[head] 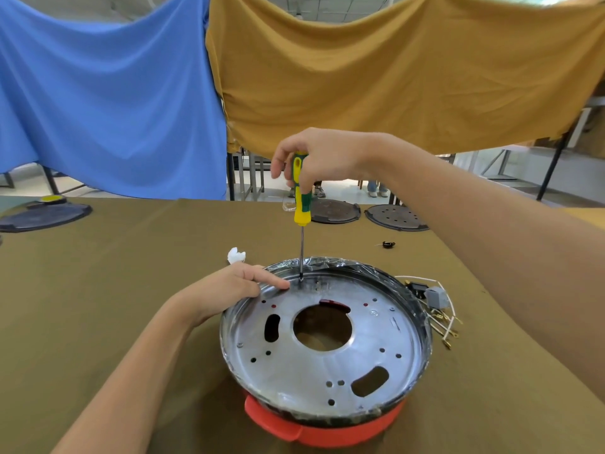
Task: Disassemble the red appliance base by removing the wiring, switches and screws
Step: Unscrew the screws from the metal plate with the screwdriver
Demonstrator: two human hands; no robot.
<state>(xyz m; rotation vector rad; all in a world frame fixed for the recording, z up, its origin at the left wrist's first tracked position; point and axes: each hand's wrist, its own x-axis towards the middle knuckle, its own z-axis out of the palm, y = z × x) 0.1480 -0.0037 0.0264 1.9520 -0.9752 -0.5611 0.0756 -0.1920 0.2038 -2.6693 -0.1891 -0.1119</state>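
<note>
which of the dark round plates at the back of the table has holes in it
The right-hand dark plate, behind the right forearm; it is dotted with holes, the other two show none.

Your left hand (226,291) and right hand (322,158) are bare; both forearms look sleeveless, seemingly without rings or watch.

A single wide-angle head-worn view looks forward and down across the counter (98,290), close above the red appliance base (324,430) at the near edge, with both forearms reaching in from below and hanging cloths filling the background.
</note>
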